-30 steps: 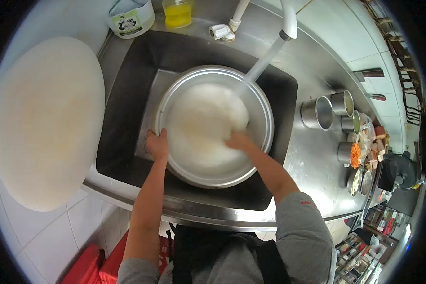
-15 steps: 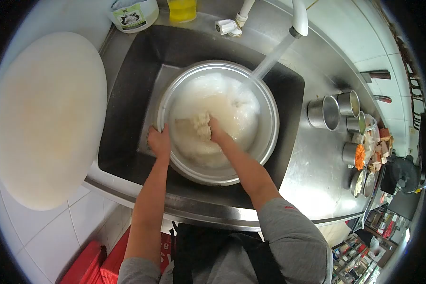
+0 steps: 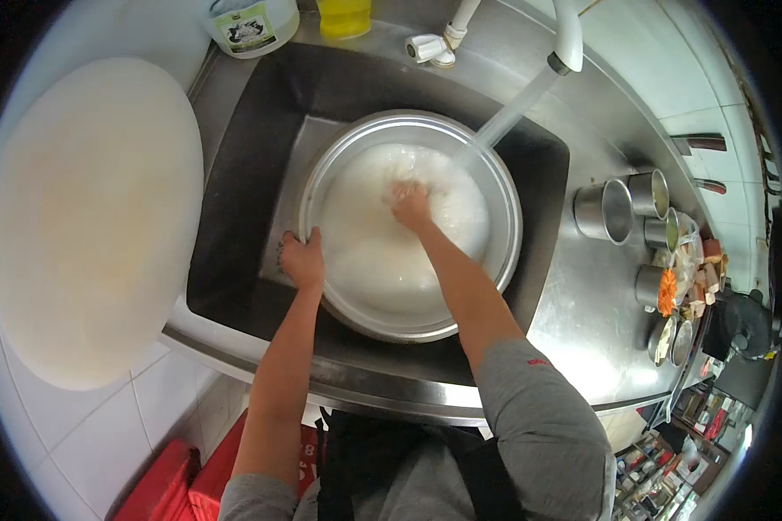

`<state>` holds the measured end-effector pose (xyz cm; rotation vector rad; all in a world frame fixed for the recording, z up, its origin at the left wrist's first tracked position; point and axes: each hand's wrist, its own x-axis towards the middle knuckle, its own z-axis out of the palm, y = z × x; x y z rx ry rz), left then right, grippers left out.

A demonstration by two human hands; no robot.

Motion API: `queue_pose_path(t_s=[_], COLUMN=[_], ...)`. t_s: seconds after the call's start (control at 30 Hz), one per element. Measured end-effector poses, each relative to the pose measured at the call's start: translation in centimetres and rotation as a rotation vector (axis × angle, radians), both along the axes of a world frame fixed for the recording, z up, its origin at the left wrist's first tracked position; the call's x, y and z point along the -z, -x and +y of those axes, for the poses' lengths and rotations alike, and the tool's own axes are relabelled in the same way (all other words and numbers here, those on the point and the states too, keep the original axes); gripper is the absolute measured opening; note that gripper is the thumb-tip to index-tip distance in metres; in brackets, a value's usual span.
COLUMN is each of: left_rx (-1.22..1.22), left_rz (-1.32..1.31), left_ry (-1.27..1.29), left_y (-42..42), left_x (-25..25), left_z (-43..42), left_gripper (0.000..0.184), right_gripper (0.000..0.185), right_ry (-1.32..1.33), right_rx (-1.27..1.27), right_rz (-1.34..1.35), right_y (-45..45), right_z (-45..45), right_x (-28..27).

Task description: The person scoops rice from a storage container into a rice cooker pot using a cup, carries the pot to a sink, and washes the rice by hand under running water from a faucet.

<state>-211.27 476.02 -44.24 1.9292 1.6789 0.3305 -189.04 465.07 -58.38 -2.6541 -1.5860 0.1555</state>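
A wide round metal basin (image 3: 487,286) stands in the sink, filled with cloudy white water (image 3: 365,252). My left hand (image 3: 302,258) grips the basin's left rim, thumb on the inner side. Inside the basin, my right hand (image 3: 411,207) is partly under the water with its fingers curled; the fingertips and anything in them are hidden by the cloudiness. From the white faucet (image 3: 567,43), a stream of water (image 3: 517,108) runs into the basin's upper right side.
A large round white board (image 3: 96,226) stands left of the dark sink (image 3: 226,234). A labelled plastic jug (image 3: 252,30) and a yellow liquid container (image 3: 345,19) are behind. Metal pots (image 3: 604,211), shredded orange food (image 3: 666,292) and knives (image 3: 704,142) lie rightward.
My right hand has moved away from me and slightly right. The pale grainy clump seen at its fingers is no longer visible. My left hand keeps its hold on the rim.
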Motion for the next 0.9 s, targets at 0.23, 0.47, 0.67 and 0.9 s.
queue_pose_path(t_s=[0.23, 0.47, 0.67, 0.9], left_rx=[0.001, 0.019, 0.048, 0.014], left_rz=[-0.061, -0.022, 0.007, 0.012], left_ry=[0.010, -0.014, -0.060, 0.024], left_y=[0.1, 0.0, 0.2, 0.1], left_x=[0.2, 0.1, 0.3, 0.5], left_z=[-0.1, -0.2, -0.1, 0.1], left_gripper=[0.041, 0.041, 0.044, 0.045], right_gripper=[0.053, 0.028, 0.029, 0.059], right_ry=[0.229, 0.637, 0.238, 0.138], right_rx=[0.010, -0.445, -0.449, 0.140], right_rz=[0.472, 0.578, 0.209, 1.037], right_y=[7.8, 12.5, 10.9, -1.0], right_z=[-8.1, -7.4, 1.8, 4.0], right_x=[-9.3, -3.4, -4.1, 7.1])
